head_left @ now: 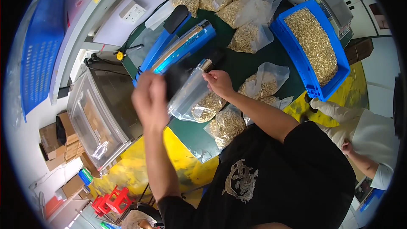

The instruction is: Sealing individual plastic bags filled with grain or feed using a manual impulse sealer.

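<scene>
My right hand (219,83) pinches the top edge of a clear plastic bag (186,95), whose lower part holds pale straw-coloured pieces (207,107). My left hand (150,99) is smeared by motion, left of that bag and beside a blurred black part (176,78); its fingers cannot be made out. Just beyond my hands lies a blue bag sealer (186,44) with a shiny strip, its blue arm with a black end (177,19) raised. Filled bags sit close to my right forearm, one (227,127) near the table's front edge and another (263,82) further right.
Several filled bags (241,12) crowd the far side of the dark green table (250,61). A blue tray (313,89) of chopped pale pieces stands at the right, by a grey scale (335,8). Left are a clear-walled box (95,118) and a blue basket (40,46). Another person (373,140) stands at right.
</scene>
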`<state>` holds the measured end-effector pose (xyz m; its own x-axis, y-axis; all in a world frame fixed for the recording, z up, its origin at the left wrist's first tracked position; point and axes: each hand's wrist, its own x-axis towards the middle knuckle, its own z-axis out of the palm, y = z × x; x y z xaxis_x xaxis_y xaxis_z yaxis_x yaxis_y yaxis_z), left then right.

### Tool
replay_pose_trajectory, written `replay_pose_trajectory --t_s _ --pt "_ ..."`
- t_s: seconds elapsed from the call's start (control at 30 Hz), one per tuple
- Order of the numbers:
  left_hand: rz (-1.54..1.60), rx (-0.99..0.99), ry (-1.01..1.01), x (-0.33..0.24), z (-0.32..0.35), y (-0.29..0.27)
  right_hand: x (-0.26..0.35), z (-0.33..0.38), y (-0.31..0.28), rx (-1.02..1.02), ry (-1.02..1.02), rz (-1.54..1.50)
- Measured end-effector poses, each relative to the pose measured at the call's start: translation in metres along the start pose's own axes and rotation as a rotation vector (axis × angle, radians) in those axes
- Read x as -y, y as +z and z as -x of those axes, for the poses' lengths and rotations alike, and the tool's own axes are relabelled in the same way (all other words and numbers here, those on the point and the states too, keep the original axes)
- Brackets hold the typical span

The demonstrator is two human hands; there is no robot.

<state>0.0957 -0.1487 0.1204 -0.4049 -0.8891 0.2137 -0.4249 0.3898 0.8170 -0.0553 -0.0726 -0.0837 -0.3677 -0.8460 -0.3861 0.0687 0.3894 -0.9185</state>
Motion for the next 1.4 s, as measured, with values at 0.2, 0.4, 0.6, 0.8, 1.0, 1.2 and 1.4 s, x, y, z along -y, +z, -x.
replay_pose_trajectory --t_s 0.2,0.4,0.6,0.8,1.0,1.2,1.4 --pt "-0.572 0.154 -0.128 0.047 -0.05 0.13 -0.009 -0.002 0.005 -0.042 0.025 -0.021" --pt "-0.554 0.158 -0.002 0.082 -0.055 0.153 -0.002 0.002 0.002 -0.029 -0.005 0.129" --pt "-0.421 0.201 0.094 0.081 -0.057 0.163 -0.001 0.007 -0.004 -0.137 0.065 -0.076" --pt "-0.307 0.219 0.067 0.087 -0.057 0.163 0.029 0.023 -0.011 -0.33 -0.284 0.201" --pt "-0.263 0.228 0.06 0.088 -0.055 0.163 0.06 0.039 -0.013 -0.268 -0.496 0.109" --pt "-0.25 0.2 0.068 0.085 -0.055 0.169 0.069 0.058 -0.015 -0.184 -0.434 0.064" --pt "-0.382 0.161 0.076 0.079 -0.056 0.164 0.08 0.092 -0.014 -0.023 -0.483 0.085"
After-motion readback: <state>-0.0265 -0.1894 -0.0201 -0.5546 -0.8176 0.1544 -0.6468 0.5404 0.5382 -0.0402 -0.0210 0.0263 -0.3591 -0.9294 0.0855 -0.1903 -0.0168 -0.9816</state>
